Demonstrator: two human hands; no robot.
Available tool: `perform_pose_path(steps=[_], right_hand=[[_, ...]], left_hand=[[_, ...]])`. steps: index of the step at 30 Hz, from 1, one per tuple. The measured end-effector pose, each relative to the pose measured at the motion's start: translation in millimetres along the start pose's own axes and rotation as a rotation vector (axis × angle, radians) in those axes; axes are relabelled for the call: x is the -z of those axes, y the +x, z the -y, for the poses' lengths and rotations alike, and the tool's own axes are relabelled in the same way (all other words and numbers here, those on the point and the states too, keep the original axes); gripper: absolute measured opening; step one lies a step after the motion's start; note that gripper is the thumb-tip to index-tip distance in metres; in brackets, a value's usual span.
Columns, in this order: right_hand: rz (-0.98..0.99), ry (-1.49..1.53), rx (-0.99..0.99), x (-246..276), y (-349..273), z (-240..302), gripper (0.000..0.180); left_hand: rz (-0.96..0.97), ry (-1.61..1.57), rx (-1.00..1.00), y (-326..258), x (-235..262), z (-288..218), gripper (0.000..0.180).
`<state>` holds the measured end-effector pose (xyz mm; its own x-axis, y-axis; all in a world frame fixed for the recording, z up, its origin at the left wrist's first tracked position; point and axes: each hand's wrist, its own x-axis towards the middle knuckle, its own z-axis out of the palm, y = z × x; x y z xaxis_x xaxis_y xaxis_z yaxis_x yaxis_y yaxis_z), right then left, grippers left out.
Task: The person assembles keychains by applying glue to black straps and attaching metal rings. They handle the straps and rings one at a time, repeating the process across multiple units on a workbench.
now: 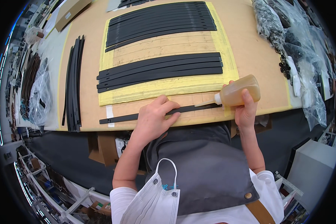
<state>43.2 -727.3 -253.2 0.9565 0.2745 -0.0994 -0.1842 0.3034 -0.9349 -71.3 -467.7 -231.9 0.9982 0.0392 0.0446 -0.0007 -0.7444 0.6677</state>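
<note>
A single black strap-like strip (125, 118) lies along the table's near edge. My left hand (153, 116) is over its middle, the thumb and fingers closed on it and holding it against the table. In my right hand (245, 112) is a translucent squeeze bottle (239, 90) with amber liquid inside, tilted on its side. Its thin nozzle points left, with the tip just at or above the strip's right part; whether it touches I cannot tell. Beyond the strip, several black strips (160, 71) lie side by side on a yellow-edged board (168, 85).
More black strips (162, 22) cover the board's far part. A bundle of strips (74, 84) lies at the left, near a clear plastic bag (41, 93). Plastic bags (306, 56) and dark chain-like pieces (284, 67) crowd the right side. A cardboard box (72, 14) stands far left.
</note>
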Motion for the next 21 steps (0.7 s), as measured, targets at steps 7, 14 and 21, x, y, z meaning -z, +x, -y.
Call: perform_pose_path(steps=[7,14,21], right_hand=[[0.006,-0.020,0.013,-2.3,0.4,-1.6,0.056],[0.002,-0.041,0.028,3.2,1.5,-7.3,0.054],[0.012,-0.039,0.017,4.6,2.1,-8.0,0.053]], left_hand=[[0.002,0.008,0.006,0.0,0.3,0.1,0.017],[0.000,0.010,0.007,-0.3,-1.0,1.6,0.017],[-0.002,0.016,0.003,-0.1,-0.9,1.4,0.017]])
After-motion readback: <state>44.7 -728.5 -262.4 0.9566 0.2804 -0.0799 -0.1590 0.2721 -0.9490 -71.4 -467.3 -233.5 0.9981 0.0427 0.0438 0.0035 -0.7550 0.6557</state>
